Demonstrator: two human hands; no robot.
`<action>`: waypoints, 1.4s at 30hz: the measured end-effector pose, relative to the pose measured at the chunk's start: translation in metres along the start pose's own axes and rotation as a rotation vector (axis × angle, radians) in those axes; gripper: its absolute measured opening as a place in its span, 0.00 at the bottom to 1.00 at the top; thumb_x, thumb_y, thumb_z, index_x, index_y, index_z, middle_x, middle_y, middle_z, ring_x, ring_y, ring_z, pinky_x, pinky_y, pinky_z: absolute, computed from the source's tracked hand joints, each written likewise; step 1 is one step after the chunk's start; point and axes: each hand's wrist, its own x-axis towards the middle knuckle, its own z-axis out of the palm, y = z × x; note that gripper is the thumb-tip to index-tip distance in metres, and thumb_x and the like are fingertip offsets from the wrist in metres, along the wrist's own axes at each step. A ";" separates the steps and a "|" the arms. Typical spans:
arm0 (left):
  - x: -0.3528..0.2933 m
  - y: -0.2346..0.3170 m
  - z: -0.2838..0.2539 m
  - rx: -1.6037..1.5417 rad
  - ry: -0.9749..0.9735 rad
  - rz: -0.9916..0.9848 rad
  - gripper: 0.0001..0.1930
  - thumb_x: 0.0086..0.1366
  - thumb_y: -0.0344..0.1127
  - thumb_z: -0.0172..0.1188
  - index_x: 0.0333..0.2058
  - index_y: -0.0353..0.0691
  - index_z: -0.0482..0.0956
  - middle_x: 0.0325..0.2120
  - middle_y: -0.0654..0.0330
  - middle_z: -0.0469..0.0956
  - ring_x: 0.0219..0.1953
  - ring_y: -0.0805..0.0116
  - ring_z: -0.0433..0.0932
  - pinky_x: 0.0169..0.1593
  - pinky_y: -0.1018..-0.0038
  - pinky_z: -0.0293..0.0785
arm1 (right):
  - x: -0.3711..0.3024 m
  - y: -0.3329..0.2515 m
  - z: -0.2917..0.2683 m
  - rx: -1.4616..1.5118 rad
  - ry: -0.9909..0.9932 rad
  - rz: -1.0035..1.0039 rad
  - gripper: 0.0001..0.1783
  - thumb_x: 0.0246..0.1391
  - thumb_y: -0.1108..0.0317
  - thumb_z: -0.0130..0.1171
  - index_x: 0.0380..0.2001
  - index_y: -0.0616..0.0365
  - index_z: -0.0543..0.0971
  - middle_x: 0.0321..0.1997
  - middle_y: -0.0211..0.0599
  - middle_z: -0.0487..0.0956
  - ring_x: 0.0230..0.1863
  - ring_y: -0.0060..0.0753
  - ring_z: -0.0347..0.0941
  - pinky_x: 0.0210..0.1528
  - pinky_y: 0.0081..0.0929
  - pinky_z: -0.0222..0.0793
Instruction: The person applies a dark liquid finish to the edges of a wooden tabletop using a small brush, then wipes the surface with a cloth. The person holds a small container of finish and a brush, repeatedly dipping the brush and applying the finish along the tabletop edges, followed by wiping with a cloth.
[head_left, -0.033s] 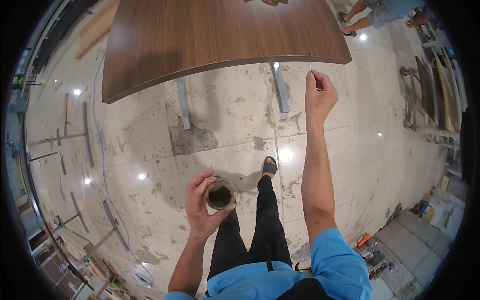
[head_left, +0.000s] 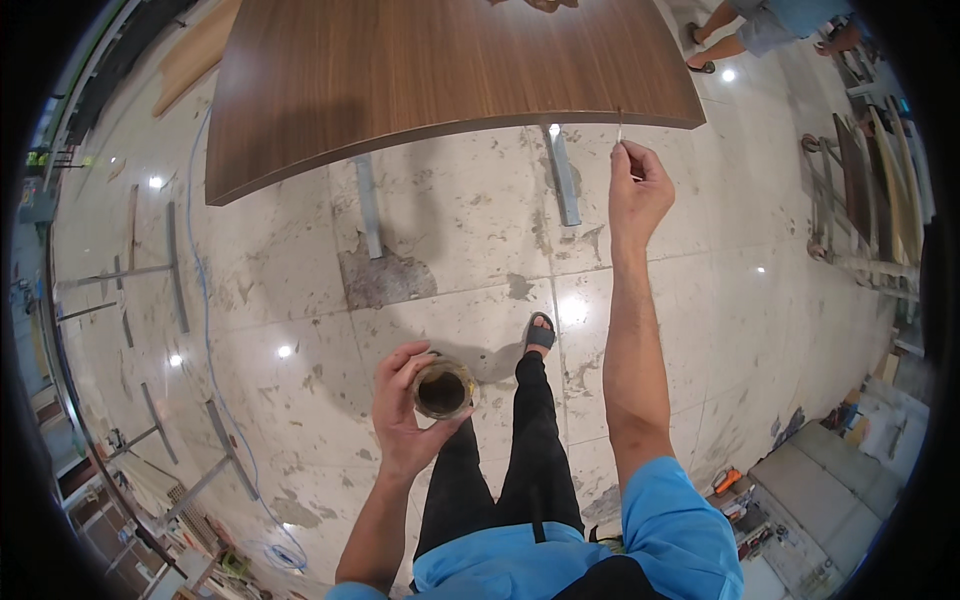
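My left hand (head_left: 402,410) is closed round a small glass jar (head_left: 466,392) with dark contents, held above the floor in front of my legs. My right hand (head_left: 641,190) reaches far forward, its fingertips pinching a thin paintbrush (head_left: 620,132) with a pale handle and a dark tip. That tip meets the near edge of a brown wood-grain panel (head_left: 450,70), close to the panel's right corner. What the bristles look like is too small to make out.
Grey metal support bars (head_left: 564,180) stick out under the panel. A blue hose or cable (head_left: 205,290) runs along the floor at left, near metal frames (head_left: 175,270). Another person (head_left: 740,40) stands far right. Boards rest on a rack (head_left: 820,190) at right; an orange tool (head_left: 727,480) lies lower right.
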 end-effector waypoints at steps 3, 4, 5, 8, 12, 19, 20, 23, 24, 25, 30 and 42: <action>-0.002 0.004 0.004 0.004 -0.004 -0.001 0.40 0.50 0.37 0.84 0.60 0.35 0.73 0.63 0.48 0.66 0.62 0.62 0.71 0.61 0.68 0.76 | -0.021 -0.011 0.023 0.061 -0.107 -0.047 0.05 0.59 0.74 0.65 0.35 0.64 0.86 0.31 0.37 0.86 0.30 0.24 0.79 0.34 0.24 0.75; -0.002 0.004 0.005 -0.018 0.001 -0.019 0.40 0.50 0.37 0.84 0.60 0.35 0.73 0.63 0.48 0.66 0.62 0.61 0.71 0.61 0.68 0.76 | -0.032 -0.017 0.041 0.076 -0.116 -0.090 0.04 0.58 0.74 0.66 0.36 0.63 0.86 0.31 0.38 0.86 0.30 0.26 0.80 0.34 0.25 0.75; -0.001 0.004 0.005 0.000 0.003 0.001 0.40 0.50 0.36 0.83 0.60 0.35 0.73 0.63 0.48 0.66 0.62 0.61 0.71 0.61 0.68 0.76 | -0.049 -0.023 0.061 0.115 -0.202 -0.153 0.05 0.57 0.74 0.66 0.37 0.62 0.85 0.32 0.40 0.85 0.30 0.30 0.80 0.33 0.26 0.75; 0.006 0.001 0.002 0.005 0.020 0.016 0.40 0.50 0.34 0.83 0.60 0.35 0.73 0.63 0.48 0.66 0.61 0.61 0.71 0.61 0.68 0.76 | -0.066 -0.037 0.085 0.164 -0.316 -0.164 0.06 0.57 0.75 0.67 0.38 0.63 0.85 0.32 0.40 0.85 0.30 0.26 0.79 0.35 0.23 0.75; 0.006 -0.002 -0.012 -0.013 0.055 0.020 0.39 0.49 0.31 0.82 0.59 0.34 0.74 0.63 0.48 0.66 0.61 0.61 0.71 0.61 0.68 0.76 | -0.070 -0.045 0.088 0.153 -0.206 -0.021 0.06 0.56 0.76 0.67 0.37 0.63 0.85 0.33 0.41 0.85 0.29 0.29 0.80 0.32 0.25 0.76; -0.004 -0.003 -0.036 -0.062 0.104 -0.047 0.37 0.48 0.24 0.80 0.58 0.34 0.75 0.61 0.48 0.67 0.63 0.58 0.72 0.63 0.65 0.75 | -0.098 -0.053 0.118 0.166 -0.374 -0.099 0.05 0.58 0.75 0.66 0.37 0.64 0.85 0.30 0.39 0.85 0.29 0.24 0.79 0.33 0.24 0.75; -0.005 -0.003 -0.039 -0.037 0.107 -0.033 0.37 0.48 0.24 0.80 0.58 0.34 0.75 0.61 0.48 0.67 0.63 0.58 0.72 0.63 0.65 0.75 | -0.098 -0.053 0.117 0.204 -0.467 -0.143 0.05 0.59 0.74 0.66 0.37 0.64 0.85 0.30 0.39 0.85 0.29 0.24 0.79 0.33 0.24 0.75; -0.009 -0.003 -0.049 -0.034 0.126 -0.007 0.38 0.48 0.24 0.80 0.59 0.34 0.75 0.61 0.49 0.67 0.62 0.59 0.72 0.63 0.64 0.75 | -0.096 -0.053 0.111 0.183 -0.368 -0.057 0.06 0.60 0.73 0.65 0.38 0.65 0.86 0.32 0.39 0.86 0.30 0.23 0.80 0.34 0.24 0.75; -0.010 -0.004 -0.052 -0.041 0.132 0.003 0.38 0.48 0.24 0.80 0.59 0.34 0.75 0.61 0.48 0.67 0.62 0.59 0.72 0.63 0.64 0.74 | -0.093 -0.053 0.107 0.113 -0.266 -0.040 0.07 0.61 0.73 0.64 0.39 0.65 0.86 0.32 0.39 0.87 0.31 0.22 0.80 0.35 0.23 0.75; -0.012 -0.005 -0.055 -0.049 0.138 0.011 0.38 0.48 0.24 0.80 0.59 0.34 0.75 0.61 0.48 0.67 0.62 0.59 0.72 0.64 0.64 0.74 | -0.089 -0.052 0.101 0.096 -0.272 -0.018 0.08 0.61 0.72 0.64 0.39 0.65 0.86 0.31 0.38 0.86 0.31 0.20 0.79 0.36 0.21 0.74; -0.019 -0.009 -0.066 -0.053 0.145 -0.025 0.38 0.48 0.25 0.80 0.59 0.35 0.75 0.61 0.48 0.67 0.62 0.58 0.72 0.64 0.64 0.73 | -0.089 -0.054 0.107 0.127 -0.305 -0.012 0.08 0.63 0.72 0.63 0.40 0.66 0.86 0.31 0.35 0.87 0.31 0.18 0.79 0.37 0.18 0.74; -0.028 -0.015 -0.076 -0.072 0.164 -0.006 0.38 0.48 0.25 0.80 0.59 0.35 0.74 0.61 0.49 0.66 0.63 0.58 0.72 0.63 0.64 0.75 | -0.117 -0.073 0.151 0.160 -0.309 -0.104 0.05 0.58 0.73 0.66 0.36 0.64 0.86 0.29 0.39 0.85 0.28 0.25 0.79 0.34 0.25 0.75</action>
